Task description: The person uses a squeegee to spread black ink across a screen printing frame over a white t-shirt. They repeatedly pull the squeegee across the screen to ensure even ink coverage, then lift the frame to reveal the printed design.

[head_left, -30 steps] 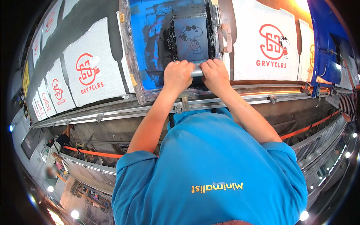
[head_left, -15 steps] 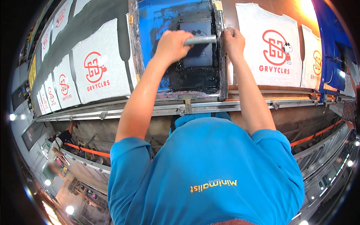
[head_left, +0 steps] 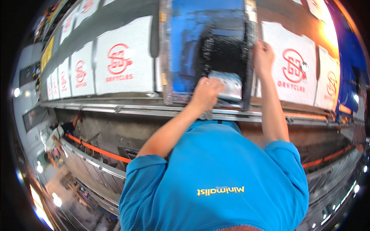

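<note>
In the head view, a rectangular printing screen with a grey metal frame and blue mesh (head_left: pixel 181 50) lay on the long printing table (head_left: pixel 127 23), and it serves here as the landmark. A wide patch of black ink (head_left: pixel 225 48) covered the right half of the mesh. The left hand (head_left: pixel 206 92) was over the near part of the screen, with its fingers curled tight around the pale, ink-smeared squeegee handle (head_left: pixel 229 82); the squeegee stood on the mesh just below the black ink, near the near edge of the frame. The right hand (head_left: pixel 262 56) was at the right bar of the frame, its fingers bent and closed on that bar. To the left of the screen lay a row of white fabric pieces with a red round print (head_left: pixel 119 57), and more of them lay to its right (head_left: pixel 293 69). In front of the screen, the grey metal rail of the table (head_left: pixel 115 109) ran across, and below it showed the person's blue shirt (head_left: pixel 219 173).
</note>
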A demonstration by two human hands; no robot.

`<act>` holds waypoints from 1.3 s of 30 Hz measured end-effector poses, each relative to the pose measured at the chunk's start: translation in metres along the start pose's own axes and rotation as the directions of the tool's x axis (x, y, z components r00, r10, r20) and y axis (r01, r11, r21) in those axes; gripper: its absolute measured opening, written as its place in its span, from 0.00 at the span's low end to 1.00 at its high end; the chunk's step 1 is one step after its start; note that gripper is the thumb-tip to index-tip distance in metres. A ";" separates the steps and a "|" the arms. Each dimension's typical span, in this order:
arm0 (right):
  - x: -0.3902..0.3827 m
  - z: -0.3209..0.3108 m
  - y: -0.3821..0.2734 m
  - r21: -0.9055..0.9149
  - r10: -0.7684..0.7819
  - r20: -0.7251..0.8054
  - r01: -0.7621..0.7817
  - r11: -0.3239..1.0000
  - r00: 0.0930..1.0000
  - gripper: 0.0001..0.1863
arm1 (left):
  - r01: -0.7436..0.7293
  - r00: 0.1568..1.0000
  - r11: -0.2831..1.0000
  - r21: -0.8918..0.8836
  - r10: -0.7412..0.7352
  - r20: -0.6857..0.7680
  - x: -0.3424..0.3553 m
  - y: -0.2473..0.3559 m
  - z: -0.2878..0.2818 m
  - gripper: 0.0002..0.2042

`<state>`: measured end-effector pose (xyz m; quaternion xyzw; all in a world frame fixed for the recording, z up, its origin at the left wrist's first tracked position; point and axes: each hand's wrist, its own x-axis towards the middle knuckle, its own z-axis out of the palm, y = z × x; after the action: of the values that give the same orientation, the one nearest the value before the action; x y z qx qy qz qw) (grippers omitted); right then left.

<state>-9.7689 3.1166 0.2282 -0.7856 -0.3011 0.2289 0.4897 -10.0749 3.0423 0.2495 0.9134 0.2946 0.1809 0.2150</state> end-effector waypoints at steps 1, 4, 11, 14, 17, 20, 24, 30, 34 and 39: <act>-0.002 0.001 -0.004 -0.009 -0.074 -0.024 0.074 0.997 0.997 0.19 | -0.006 0.998 0.999 -0.032 0.004 -0.059 -0.013 0.001 0.002 0.29; -0.027 0.015 -0.059 0.158 -0.027 0.022 0.023 0.987 0.999 0.17 | 0.011 0.996 0.996 -0.092 -0.020 -0.091 -0.021 -0.011 -0.030 0.28; -0.111 0.168 -0.109 0.146 -0.101 0.026 0.096 0.985 0.995 0.18 | 0.052 0.994 0.991 -0.124 -0.063 -0.089 -0.102 -0.141 -0.135 0.29; -0.150 0.254 -0.113 0.021 -0.069 0.022 0.068 0.997 0.997 0.19 | 0.119 0.992 0.980 -0.162 -0.113 0.048 -0.145 -0.210 -0.171 0.30; -0.189 0.332 -0.120 0.015 -0.058 0.008 0.058 0.998 0.998 0.17 | 0.248 0.967 0.960 -0.130 -0.236 0.096 -0.193 -0.260 -0.212 0.31; -0.211 0.380 -0.134 0.013 -0.026 0.016 0.026 1.000 1.000 0.17 | 0.184 0.983 0.980 -0.076 -0.181 0.034 -0.229 -0.302 -0.229 0.31; -0.236 0.414 -0.149 -0.086 0.044 0.034 -0.041 0.995 0.998 0.17 | 0.146 0.979 0.988 -0.056 -0.136 0.151 -0.242 -0.331 -0.264 0.29; -0.241 0.427 -0.149 -0.236 0.102 0.008 -0.097 0.967 0.995 0.20 | 0.095 0.993 0.995 -0.039 -0.092 0.072 -0.161 -0.399 -0.294 0.22; -0.240 0.429 -0.152 -0.255 0.079 0.013 -0.074 0.964 0.997 0.22 | 0.099 0.987 0.995 -0.035 -0.093 0.127 -0.082 -0.443 -0.299 0.16; -0.231 0.426 -0.160 -0.443 -0.328 -0.043 0.276 0.853 0.944 0.22 | 0.242 0.912 0.969 0.043 -0.242 0.331 -0.042 -0.473 -0.282 0.14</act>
<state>-10.2522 3.2791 0.2113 -0.8289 -0.4347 0.0303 0.3507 -10.4540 3.4442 0.2423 0.8874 0.3647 -0.0046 0.2821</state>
